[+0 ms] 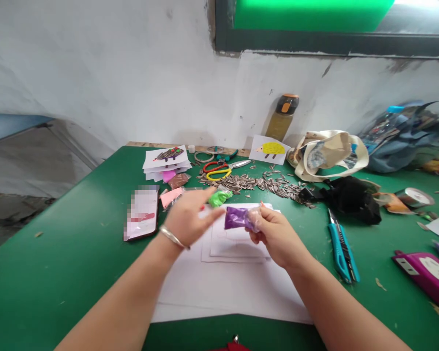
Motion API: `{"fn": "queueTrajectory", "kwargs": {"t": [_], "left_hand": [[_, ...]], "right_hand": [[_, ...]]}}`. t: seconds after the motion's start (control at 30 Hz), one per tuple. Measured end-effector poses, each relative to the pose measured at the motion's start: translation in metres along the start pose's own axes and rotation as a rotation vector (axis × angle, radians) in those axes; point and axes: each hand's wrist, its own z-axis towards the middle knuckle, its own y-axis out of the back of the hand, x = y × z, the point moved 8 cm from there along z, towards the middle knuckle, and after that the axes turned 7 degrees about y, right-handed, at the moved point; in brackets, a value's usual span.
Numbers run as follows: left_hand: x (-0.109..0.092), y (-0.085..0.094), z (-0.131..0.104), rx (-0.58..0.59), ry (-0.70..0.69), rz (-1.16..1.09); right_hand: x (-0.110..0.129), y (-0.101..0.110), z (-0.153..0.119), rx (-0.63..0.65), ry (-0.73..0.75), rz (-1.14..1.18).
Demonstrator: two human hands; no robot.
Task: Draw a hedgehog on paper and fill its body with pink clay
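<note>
A small purple packet (236, 218) with a clear wrapper end is pinched in the fingers of my right hand (272, 234), above a stack of white papers (223, 287). Left of the packet, my left hand (191, 217) is raised with thumb and fingers apart, slightly blurred, and holds nothing. Faint lines show on the top sheet. Just behind my left hand lie a bright green packet (220, 196) and a pink packet (171, 196), with a brown packet (178, 181) further back.
A phone (142, 213) lies at left. Seeds (237, 182), red-and-yellow scissors (219, 170) and picture cards (166, 161) are behind. To the right are a teal cutter (343, 251), a black cloth item (353, 200), bags (327, 153) and a magenta case (428, 275).
</note>
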Motion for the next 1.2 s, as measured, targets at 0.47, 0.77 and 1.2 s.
{"fn": "queueTrajectory", "kwargs": {"t": [0.47, 0.77, 1.2], "left_hand": [[0.11, -0.003, 0.014, 0.248, 0.517, 0.552], [0.114, -0.009, 0.011, 0.262, 0.545, 0.545], [0.102, 0.022, 0.014, -0.041, 0.549, 0.495]], "right_hand": [[0.011, -0.023, 0.064, -0.026, 0.052, -0.323], [0.027, -0.009, 0.011, -0.121, 0.266, -0.708], [0.034, -0.01, -0.012, -0.037, 0.516, -0.781]]}}
